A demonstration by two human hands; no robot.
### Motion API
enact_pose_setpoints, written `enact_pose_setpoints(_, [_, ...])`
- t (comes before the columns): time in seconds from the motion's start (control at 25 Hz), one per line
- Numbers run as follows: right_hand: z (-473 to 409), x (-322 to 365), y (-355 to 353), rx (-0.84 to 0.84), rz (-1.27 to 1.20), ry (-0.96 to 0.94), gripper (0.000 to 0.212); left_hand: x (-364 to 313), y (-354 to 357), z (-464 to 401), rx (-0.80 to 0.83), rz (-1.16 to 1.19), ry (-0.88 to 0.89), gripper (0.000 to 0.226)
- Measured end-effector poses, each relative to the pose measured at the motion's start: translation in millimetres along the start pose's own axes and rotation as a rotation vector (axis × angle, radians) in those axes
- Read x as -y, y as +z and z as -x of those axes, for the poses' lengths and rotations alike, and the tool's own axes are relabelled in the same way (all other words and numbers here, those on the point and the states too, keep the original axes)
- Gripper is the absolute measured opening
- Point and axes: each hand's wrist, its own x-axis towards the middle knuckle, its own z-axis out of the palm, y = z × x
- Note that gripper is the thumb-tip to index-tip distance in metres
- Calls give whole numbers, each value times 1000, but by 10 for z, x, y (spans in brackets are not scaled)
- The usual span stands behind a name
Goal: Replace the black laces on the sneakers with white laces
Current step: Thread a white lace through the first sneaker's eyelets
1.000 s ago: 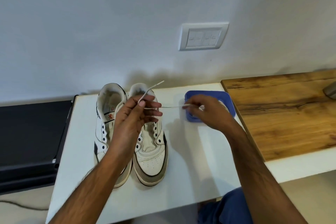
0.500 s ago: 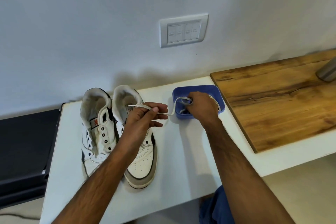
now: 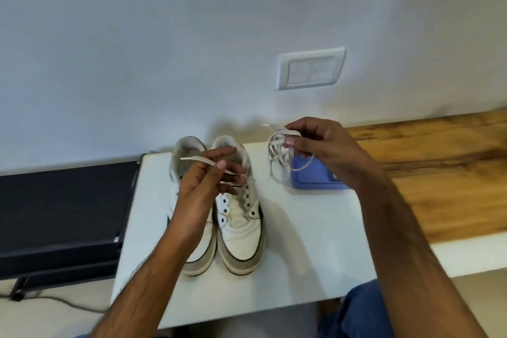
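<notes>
Above the pair of white leather low-top sneakers with grey toe bumpers (image 3: 236,217), the left hand (image 3: 203,189) pinches one end of a flat white cotton lace (image 3: 204,162) between thumb and forefinger, the tip poking out to the left. Off to the right, the right hand (image 3: 323,148) has its fingers curled round a loose bundle of white lace loops (image 3: 277,156), lifted just above the blue plastic tray (image 3: 315,181). Whether the end in the left hand and the bundle are one lace I cannot tell — the stretch between them is blurred.

Both sneakers stand side by side on the white tabletop (image 3: 301,241), toes toward the person, and their eyelets look bare: no black lace shows in them, so I judge the stripping done and the threading about to begin. The step in hand seems to be sorting out a white lace and finding its ends.

Next, the lace wants shaking free of its loops, then its tip fed through a bottom eyelet near the toe. The tangle is the likely snag, and the left forearm covers much of the left sneaker — that shoe's eyelets are mostly hidden.

Round about: a wooden board (image 3: 439,173) lies to the right, touching the tray's far side; a black flat unit (image 3: 63,206) sits left of the table, and a white switch plate (image 3: 311,68) is on the wall behind.
</notes>
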Motion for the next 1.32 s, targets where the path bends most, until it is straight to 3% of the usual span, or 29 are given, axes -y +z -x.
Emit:
enact_pose_setpoints(0.12, [71,128,483,174,-215,-12,23,-141,-351,151,-160,-21,61,29])
enact_pose_setpoints(0.24, [31,-41,1041,198,-388,80,24,-103,-715,256,-301,-104,74,29])
enact_pose_setpoints(0.48, [81,-396,1572,287,-189,166,23,218,-952,258,-278,-555,36,23])
enact_pose_setpoints(0.68, [91,-386,1633,227,-191,127,21,288,-830,270,-4,-416,-114,32])
enact_pose_setpoints(0.76, [108,-358,1592,237,-162,135,28,311,-774,273,0,-477,-97,25])
enact_pose_setpoints(0.84, [111,-352,1472,210,-42,126,35,327,-809,256,-79,-561,-81,22])
enact_pose_setpoints(1.0, [46,-574,1151,-217,605,-23,35,305,-838,278,-198,-562,-70,31])
enact_pose_setpoints(1.12, [39,-766,1158,-71,754,251,66,316,-628,297,-134,-488,-169,28])
enact_pose_setpoints(1.16, [37,-809,1198,-28,794,311,67,345,-552,295,-93,-510,-193,28])
enact_pose_setpoints(1.32, [9,-799,1362,-41,940,293,46,392,-347,279,-40,-428,-292,26])
